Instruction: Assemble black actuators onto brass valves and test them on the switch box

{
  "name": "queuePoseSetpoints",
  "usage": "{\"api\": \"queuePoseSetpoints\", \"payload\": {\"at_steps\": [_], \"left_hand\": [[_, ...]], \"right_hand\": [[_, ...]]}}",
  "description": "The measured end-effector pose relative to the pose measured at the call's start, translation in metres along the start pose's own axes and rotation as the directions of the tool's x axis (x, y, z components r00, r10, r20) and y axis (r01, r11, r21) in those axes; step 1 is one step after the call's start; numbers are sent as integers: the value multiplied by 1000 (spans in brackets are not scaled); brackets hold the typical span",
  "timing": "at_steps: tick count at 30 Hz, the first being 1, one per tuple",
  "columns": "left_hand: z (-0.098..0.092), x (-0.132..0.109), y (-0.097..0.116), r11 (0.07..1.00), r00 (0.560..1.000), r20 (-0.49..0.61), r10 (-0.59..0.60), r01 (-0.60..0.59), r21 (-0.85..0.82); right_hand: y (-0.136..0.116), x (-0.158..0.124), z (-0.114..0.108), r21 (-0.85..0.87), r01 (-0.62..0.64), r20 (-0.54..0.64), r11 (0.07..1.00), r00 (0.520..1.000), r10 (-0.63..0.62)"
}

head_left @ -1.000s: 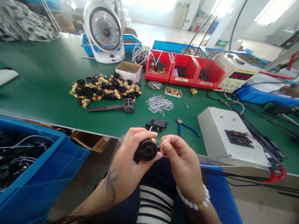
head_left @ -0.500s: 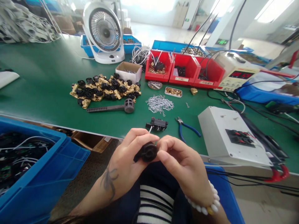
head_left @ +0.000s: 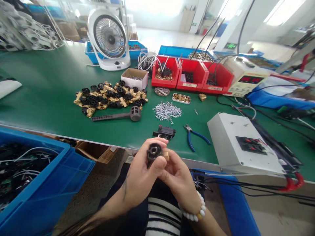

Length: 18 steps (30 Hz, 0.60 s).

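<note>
My left hand (head_left: 139, 178) is closed around a round black plastic fitting (head_left: 154, 150), its hollow ringed end turned up towards me. From its right side a brass piece (head_left: 166, 156) sticks out; whether the two are joined I cannot see. My right hand (head_left: 182, 182) presses against the brass piece from the right, fingers curled and partly hidden behind my left thumb. Just beyond my fingers a small black module (head_left: 167, 132) with metal pins lies on the green bench. Blue-handled cutters (head_left: 194, 136) rest to its right, jaws pointing away.
Black-and-brass fittings (head_left: 108, 95) lie heaped at left, behind a grey mallet-shaped tool (head_left: 115, 116). Wire clips (head_left: 167, 111) form a pile mid-bench. Red bins (head_left: 192, 84), a fan (head_left: 110, 39) and a power supply (head_left: 248, 77) stand behind. A grey box (head_left: 241, 144) sits at right.
Both hands have turned and drawn closer together, tilting the black fitting's end upward. The brass piece now shows between them. The view has shifted slightly; the bench items stay put.
</note>
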<state>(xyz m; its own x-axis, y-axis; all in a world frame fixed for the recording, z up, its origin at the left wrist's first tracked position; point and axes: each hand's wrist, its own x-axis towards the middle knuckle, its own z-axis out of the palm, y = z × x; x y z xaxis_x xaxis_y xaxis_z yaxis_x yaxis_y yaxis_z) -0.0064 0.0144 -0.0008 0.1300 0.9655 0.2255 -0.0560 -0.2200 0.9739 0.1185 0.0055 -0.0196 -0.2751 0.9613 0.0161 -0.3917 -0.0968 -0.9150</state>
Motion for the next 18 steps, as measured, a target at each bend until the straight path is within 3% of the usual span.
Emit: {"api": "queuePoseSetpoints", "payload": {"at_steps": [4, 7, 8, 10, 12, 13, 15, 18], "left_hand": [[8, 6, -6, 983, 990, -72, -120, 108, -150], [1, 28, -8, 988, 989, -124, -80, 62, -141], [-2, 38, -9, 998, 992, -122, -37, 30, -53], [-5, 59, -12, 950, 995, -74, 70, -44, 310], [-1, 77, -18, 736, 995, 23, 95, -85, 672], [4, 83, -22, 631, 996, 59, 63, -86, 771], [16, 91, -33, 556, 995, 89, -36, -54, 830], [27, 95, -47, 635, 988, 100, -114, -5, 772]], "right_hand": [[3, -3, -7, -144, -4, -57, 990, 998, -4], [1, -7, -19, -139, 1, -21, 990, 1000, -4], [0, -9, -23, -100, -6, -7, 995, 1000, 5], [-2, -13, -31, -29, -19, 11, 999, 1000, 19], [-4, -16, -35, 15, -8, 6, 1000, 1000, 8], [-5, -17, -36, 34, 1, 1, 999, 1000, -1], [-7, -20, -37, 69, 15, -17, 997, 1000, -14], [-11, -23, -37, 89, 3, -24, 996, 1000, -1]]}}
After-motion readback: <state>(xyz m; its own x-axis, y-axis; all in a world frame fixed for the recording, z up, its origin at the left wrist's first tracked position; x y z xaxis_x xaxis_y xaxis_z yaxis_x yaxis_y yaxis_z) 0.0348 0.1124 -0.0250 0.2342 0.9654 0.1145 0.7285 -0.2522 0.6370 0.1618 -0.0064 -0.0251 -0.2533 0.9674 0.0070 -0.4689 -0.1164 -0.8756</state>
